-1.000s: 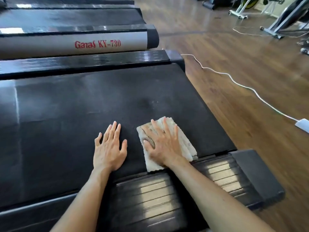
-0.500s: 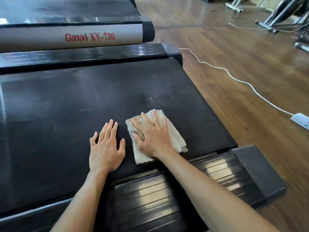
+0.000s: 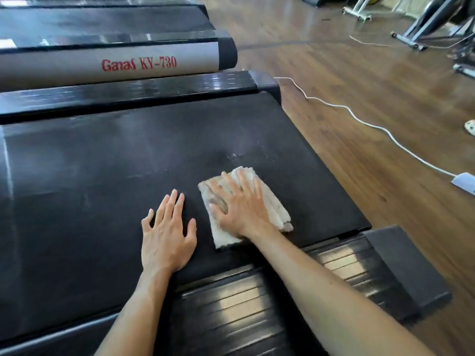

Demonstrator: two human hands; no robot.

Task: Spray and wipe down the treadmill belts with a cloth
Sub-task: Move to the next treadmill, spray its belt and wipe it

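A black treadmill belt [image 3: 108,176] fills most of the view. A folded beige cloth [image 3: 272,204] lies on the belt near its right end. My right hand [image 3: 239,205] lies flat on the cloth with fingers spread and presses it onto the belt. My left hand [image 3: 167,232] rests flat on the bare belt just left of the cloth, fingers straight. A few white specks [image 3: 234,155] show on the belt just beyond the cloth. No spray bottle is in view.
A ribbed black side rail [image 3: 257,304] and end cap [image 3: 406,263] lie nearest me. A second treadmill with a grey rail marked "Ganas KY-730" [image 3: 138,64] runs beyond. A white cable [image 3: 359,116] crosses the wood floor to a power strip [image 3: 465,182]. Exercise machines [image 3: 431,24] stand far right.
My right hand has slid the cloth a little to the left along the belt, away from the end cap. My left hand stays flat on the belt beside it.
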